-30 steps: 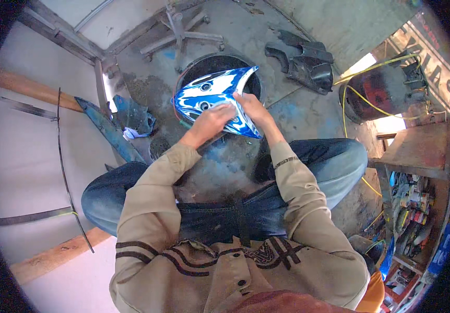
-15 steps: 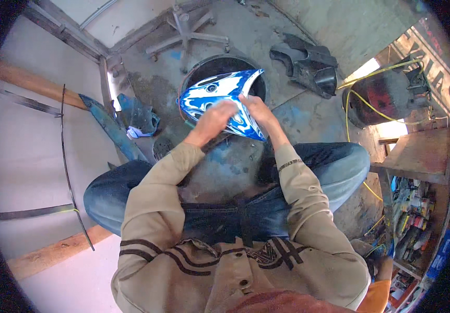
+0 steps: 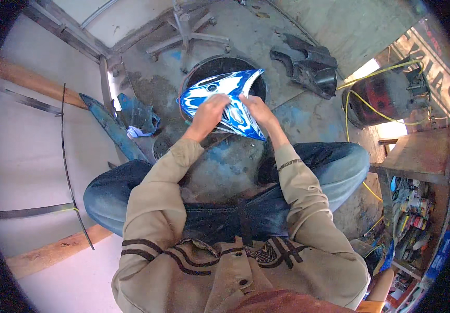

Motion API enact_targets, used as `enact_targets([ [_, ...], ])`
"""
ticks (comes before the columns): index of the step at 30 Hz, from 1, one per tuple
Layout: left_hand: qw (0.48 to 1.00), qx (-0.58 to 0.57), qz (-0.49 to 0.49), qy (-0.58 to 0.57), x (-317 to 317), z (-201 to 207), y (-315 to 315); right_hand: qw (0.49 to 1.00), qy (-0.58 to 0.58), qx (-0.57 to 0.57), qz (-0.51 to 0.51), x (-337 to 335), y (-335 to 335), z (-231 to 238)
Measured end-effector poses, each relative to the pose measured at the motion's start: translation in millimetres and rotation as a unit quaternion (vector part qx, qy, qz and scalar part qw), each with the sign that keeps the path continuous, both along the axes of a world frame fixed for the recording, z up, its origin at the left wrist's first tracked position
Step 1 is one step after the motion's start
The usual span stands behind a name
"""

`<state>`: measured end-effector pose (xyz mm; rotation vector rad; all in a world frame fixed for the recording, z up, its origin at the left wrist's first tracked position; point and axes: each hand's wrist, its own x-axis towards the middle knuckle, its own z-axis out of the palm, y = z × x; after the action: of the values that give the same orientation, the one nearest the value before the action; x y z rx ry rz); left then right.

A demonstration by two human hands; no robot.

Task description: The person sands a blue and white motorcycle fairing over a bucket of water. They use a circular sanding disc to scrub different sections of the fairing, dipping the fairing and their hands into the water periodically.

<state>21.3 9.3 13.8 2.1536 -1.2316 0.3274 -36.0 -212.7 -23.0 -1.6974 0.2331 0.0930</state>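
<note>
A blue-and-white motorcycle fairing panel [image 3: 234, 86] sits between the person's hands, pointed end to the left and notched end to the right, over a dark round tub [image 3: 225, 62] on the stained floor [image 3: 225, 172]; whether it rests on the tub or hangs clear of it cannot be told from this angle. The grip of the right hand [image 3: 259, 111] is closed on the panel at its notched edge; the left hand [image 3: 209, 118] lies on the patterned face with its fingers bent, and whether it pinches something small or only presses the surface cannot be told.

As for progress, the swirled colouring looks complete over the part of the face that shows, and a round recess [image 3: 212, 88] near the upper edge is uncovered; the area under the left hand and the underside are hidden, so what is left there is unclear; with the panel in hand and not set down, the handling seems unfinished. Black plastic fairing parts [image 3: 308, 62] lie beyond it to the right; a grey chair base [image 3: 185, 35] stands past the tub.
</note>
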Motion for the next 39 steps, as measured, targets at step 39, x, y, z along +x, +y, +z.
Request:
enact_targets([
  [39, 0.995, 0.034, -0.091, 0.016, 5, 13, 2, 0.999, 0.019, 0.046, 0.02, -1, -1, 14],
])
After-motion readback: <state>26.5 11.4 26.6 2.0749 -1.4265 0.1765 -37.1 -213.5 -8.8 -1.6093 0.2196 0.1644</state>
